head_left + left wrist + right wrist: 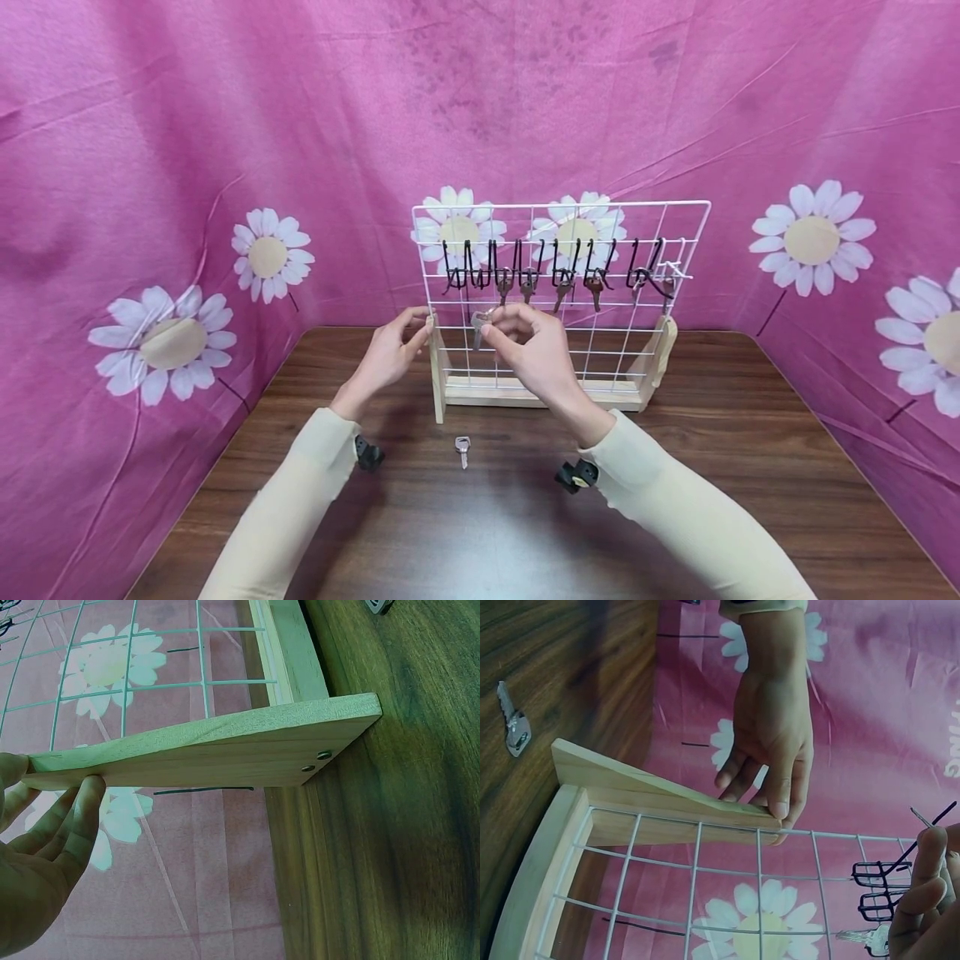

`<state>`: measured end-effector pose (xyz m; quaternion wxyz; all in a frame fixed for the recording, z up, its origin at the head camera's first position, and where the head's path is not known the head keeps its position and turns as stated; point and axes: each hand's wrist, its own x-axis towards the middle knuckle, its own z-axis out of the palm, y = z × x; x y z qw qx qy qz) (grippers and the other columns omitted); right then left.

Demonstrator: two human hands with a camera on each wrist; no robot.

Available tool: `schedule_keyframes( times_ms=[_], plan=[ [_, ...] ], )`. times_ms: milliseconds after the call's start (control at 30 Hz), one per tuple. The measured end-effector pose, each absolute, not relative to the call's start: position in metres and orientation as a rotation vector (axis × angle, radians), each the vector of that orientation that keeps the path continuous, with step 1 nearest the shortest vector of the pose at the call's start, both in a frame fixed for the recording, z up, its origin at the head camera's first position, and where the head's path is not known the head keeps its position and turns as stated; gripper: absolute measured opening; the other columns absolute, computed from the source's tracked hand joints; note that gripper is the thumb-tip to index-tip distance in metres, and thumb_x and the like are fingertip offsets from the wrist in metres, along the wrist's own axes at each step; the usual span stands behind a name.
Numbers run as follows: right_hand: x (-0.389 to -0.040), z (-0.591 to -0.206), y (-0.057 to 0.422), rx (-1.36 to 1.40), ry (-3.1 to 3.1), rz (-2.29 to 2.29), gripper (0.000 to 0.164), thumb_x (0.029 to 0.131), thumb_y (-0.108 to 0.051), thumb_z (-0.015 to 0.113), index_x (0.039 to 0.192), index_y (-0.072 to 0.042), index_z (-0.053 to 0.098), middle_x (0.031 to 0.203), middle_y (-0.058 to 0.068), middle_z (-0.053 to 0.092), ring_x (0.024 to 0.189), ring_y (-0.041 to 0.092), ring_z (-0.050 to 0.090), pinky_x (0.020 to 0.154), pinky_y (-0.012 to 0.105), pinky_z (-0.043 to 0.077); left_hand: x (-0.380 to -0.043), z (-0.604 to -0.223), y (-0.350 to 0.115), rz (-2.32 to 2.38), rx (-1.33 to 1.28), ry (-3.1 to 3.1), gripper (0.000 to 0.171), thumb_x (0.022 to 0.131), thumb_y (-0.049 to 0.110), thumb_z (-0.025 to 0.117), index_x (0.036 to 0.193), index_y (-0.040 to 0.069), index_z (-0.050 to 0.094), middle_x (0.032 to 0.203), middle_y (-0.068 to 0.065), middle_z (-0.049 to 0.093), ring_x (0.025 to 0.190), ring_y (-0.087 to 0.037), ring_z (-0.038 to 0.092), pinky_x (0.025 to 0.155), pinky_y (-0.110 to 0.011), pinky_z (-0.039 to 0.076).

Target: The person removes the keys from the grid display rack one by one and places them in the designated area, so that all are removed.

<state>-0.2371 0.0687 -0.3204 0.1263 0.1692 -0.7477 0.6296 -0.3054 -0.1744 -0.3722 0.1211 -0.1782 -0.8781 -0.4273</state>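
Observation:
A white wire grid rack [561, 202] with wooden feet stands on the table. My left hand [390, 348] pinches the top of its left wooden side support [210, 746], thumb and fingers on either side. My right hand [536, 346] pinches a silver key [477, 327] between thumb and forefinger, in front of the grid below the left hooks. In the right wrist view the held key is mostly hidden by the fingers. Black hooks [492, 265] line the grid's upper part, and several keys [596, 287] hang from them. Another silver key [462, 451] lies on the table before the rack.
The brown wooden table [480, 533] ends at a pink cloth backdrop [360, 125] with white flowers, which also hangs along both sides. At the grid's right end sits a white hook [675, 268].

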Motion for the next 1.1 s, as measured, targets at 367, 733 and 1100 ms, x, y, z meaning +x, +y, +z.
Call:
schedule_keyframes(
  times_ms=[367,733,1100],
  plan=[
    [-0.240,-0.334,0.078,0.461,-2.286,1.856,0.019,0.088,-0.014,0.074,0.104,-0.005,0.070,0.090,0.016,0.076,0.059,0.018,0.067,0.061,0.036,0.063,-0.306,-0.373,-0.174,-1.241,-0.514,-2.569,0.034,0.103,0.027,0.056,0.134,0.012,0.058,0.116,-0.016,0.072,0.086,-0.027,0.074,0.071,-0.035,0.064],
    [-0.241,-0.347,0.087,0.445,-2.403,1.820,0.023,0.088,-0.017,0.074,0.108,-0.008,0.069,0.091,0.016,0.077,0.059,0.021,0.067,0.051,0.024,0.048,-0.308,-0.373,-0.175,-1.223,-0.524,-2.566,0.035,0.103,0.027,0.056,0.134,0.012,0.057,0.116,-0.016,0.072,0.085,-0.028,0.075,0.073,-0.034,0.064],
    [-0.242,-0.368,0.088,0.457,-2.517,1.846,0.022,0.087,-0.012,0.073,0.108,-0.008,0.069,0.087,0.008,0.078,0.061,0.023,0.069,0.055,0.029,0.056,-0.307,-0.373,-0.175,-1.220,-0.532,-2.568,0.036,0.103,0.028,0.056,0.134,0.010,0.057,0.116,-0.017,0.072,0.086,-0.027,0.075,0.072,-0.033,0.064]
  ],
)
